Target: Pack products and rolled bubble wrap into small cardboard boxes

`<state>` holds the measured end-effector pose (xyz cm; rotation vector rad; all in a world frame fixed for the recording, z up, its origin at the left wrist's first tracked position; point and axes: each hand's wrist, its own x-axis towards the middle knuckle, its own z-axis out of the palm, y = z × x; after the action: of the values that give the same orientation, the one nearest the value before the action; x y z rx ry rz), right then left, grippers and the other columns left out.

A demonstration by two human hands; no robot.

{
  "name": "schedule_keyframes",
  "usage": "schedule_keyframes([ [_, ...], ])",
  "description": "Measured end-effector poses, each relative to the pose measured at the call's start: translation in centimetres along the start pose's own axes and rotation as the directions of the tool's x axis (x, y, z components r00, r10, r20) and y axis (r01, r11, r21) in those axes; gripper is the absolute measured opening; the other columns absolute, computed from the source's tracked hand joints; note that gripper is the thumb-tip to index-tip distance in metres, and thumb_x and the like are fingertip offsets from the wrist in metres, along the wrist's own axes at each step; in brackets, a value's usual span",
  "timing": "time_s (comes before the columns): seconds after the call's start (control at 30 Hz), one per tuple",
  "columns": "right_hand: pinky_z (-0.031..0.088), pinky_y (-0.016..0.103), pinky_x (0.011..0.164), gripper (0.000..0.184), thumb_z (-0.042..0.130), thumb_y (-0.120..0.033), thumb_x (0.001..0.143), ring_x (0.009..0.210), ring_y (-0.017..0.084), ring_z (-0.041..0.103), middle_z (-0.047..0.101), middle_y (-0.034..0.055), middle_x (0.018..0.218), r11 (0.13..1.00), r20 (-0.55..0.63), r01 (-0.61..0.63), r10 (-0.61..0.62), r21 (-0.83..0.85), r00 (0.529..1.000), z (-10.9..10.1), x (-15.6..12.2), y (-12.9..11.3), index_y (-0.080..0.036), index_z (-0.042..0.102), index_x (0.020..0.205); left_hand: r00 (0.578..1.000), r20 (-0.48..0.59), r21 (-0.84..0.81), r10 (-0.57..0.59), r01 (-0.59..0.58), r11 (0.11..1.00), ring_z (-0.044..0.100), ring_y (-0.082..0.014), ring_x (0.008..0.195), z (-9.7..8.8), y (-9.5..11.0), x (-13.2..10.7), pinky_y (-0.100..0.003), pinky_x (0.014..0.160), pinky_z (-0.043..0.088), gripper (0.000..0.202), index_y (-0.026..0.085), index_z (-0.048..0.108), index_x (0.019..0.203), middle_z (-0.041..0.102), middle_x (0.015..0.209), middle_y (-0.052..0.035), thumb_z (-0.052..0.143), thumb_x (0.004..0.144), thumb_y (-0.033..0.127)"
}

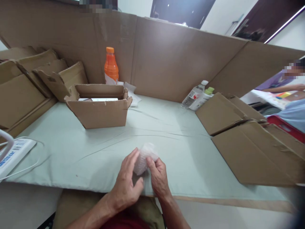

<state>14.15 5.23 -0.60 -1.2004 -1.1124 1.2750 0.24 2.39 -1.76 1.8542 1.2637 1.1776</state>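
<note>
On the near side of the desk (166, 121), the right hand (159, 175) pinches the right edge of a bubble-wrap bundle (145, 159) between thumb and fingers; whatever the wrap may contain cannot be made out. The left hand (130, 178) is spread, its fingers along the bundle's left side and its thumb apart from it; contact there is unclear. Over at the left edge lies a white block with blue lettering (17, 154), a pale cable beside it. To the right, a cardboard box (257, 156) tilts on the desk, its inside hidden, with a second carton (219, 111) just behind. Farther in, left of centre, an open-topped box (105, 114) stands with a white item (105, 99) showing inside. More cartons (16, 98) lean together at left, their contents out of sight. Behind the open-topped box stands an orange-capped bottle (111, 66) of orange liquid; toward the right, a clear bottle (192, 98) and a green-capped bottle (202, 98) lean before the cardboard wall (181, 60).
</note>
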Motion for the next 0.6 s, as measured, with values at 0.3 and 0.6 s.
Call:
schedule_keyframes([
  [0.3, 0.052, 0.029, 0.085, 0.027, 0.066, -0.038, 0.088, 0.093, 0.022, 0.066, 0.075, 0.0045, 0.099, 0.967, 0.188, 0.131, -0.09, -0.218, 0.978, -0.8, 0.8, -0.9, -0.018, 0.072, 0.106, 0.958, 0.204, -0.074, -0.2, 0.219, 0.973, 0.062, -0.0263, 0.115, -3.0, -1.1, 3.5, -0.043, 0.103, 0.046, 0.044, 0.016, 0.057, 0.129, 0.067, 0.127, -0.0125, 0.052, 0.085, 0.015],
  [0.6, 0.048, 0.036, 0.101, 0.056, 0.072, -0.033, 0.08, 0.118, 0.027, 0.063, 0.066, 0.0098, 0.132, 0.781, 0.4, 0.28, -0.043, -0.558, 0.915, -3.3, 2.8, -3.8, -0.022, 0.059, 0.133, 0.959, 0.253, -0.077, -0.126, 0.15, 0.986, 0.064, -0.0224, 0.098, -2.7, -0.8, 4.3, -0.032, 0.088, 0.047, 0.037, 0.02, 0.06, 0.114, 0.07, 0.107, -0.0061, 0.05, 0.08, 0.009],
])
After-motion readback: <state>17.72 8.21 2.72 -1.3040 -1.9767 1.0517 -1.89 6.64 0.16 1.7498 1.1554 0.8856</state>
